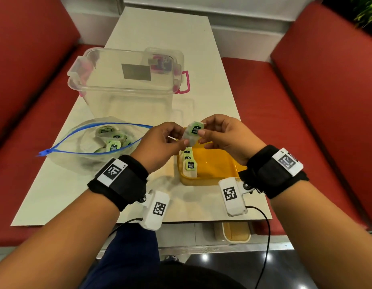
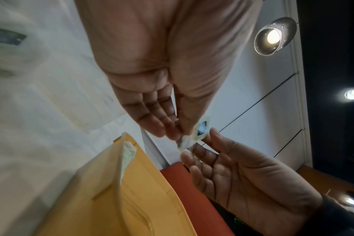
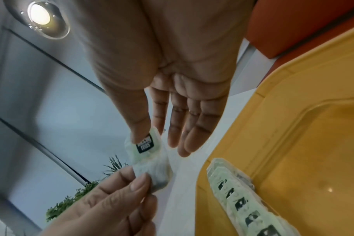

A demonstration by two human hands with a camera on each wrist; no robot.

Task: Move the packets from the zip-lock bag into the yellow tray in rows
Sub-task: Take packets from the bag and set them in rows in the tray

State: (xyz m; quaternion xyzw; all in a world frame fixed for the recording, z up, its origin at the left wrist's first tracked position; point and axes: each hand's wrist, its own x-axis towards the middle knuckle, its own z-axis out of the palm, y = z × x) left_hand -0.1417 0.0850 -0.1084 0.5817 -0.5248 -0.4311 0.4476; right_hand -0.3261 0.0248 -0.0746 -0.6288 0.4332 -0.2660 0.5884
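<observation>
Both hands hold one white packet with a green label above the far left corner of the yellow tray. My left hand pinches its lower end. My right hand pinches its upper end, thumb on the label. In the right wrist view the packet hangs between my right thumb and my left hand's fingertips; in the left wrist view it is blurred. A row of several packets leans along the tray's left wall. The open zip-lock bag with more packets lies to the left.
A clear plastic lidded box with pink latches stands behind the bag and tray on the cream table. Red bench seats flank the table on both sides. Most of the tray's floor is bare.
</observation>
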